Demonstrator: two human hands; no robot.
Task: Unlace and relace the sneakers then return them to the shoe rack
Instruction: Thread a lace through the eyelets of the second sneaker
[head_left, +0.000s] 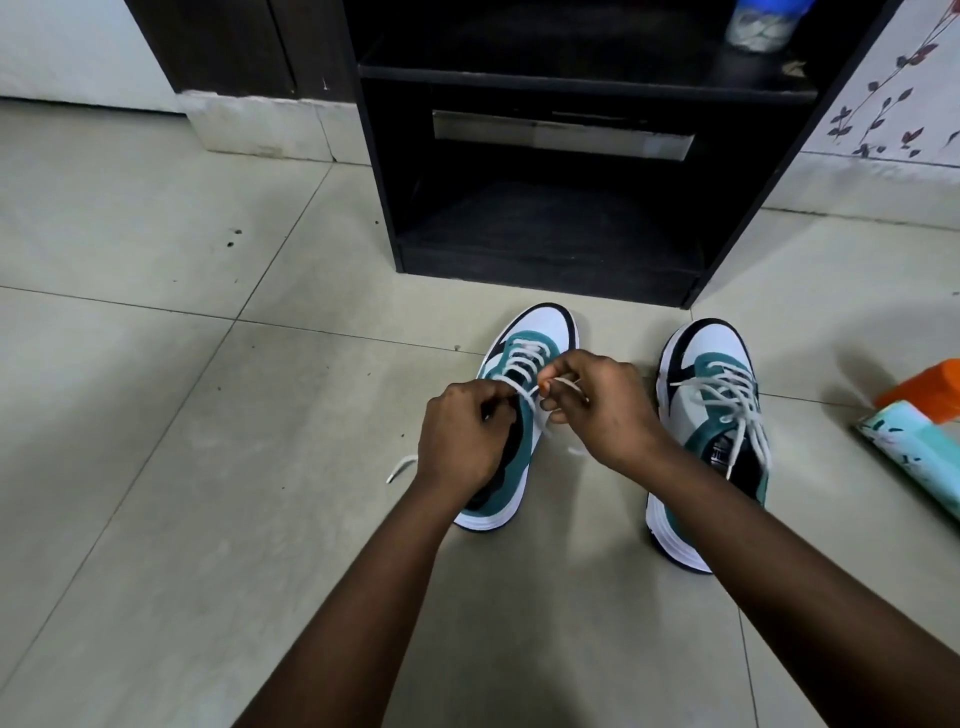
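Both hands, the left hand (460, 434) and right hand (597, 402), are pinching the lace (524, 387) over the left sneaker (524, 358), lying lengthwise at frame centre, toe pointing toward the shoe rack (545, 249) above.

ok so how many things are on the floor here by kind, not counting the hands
sneakers: 2, the left sneaker being laced and the right sneaker beside it
shoe rack: 1
teal patterned item at the right edge: 1
orange item behind it: 1
total: 5
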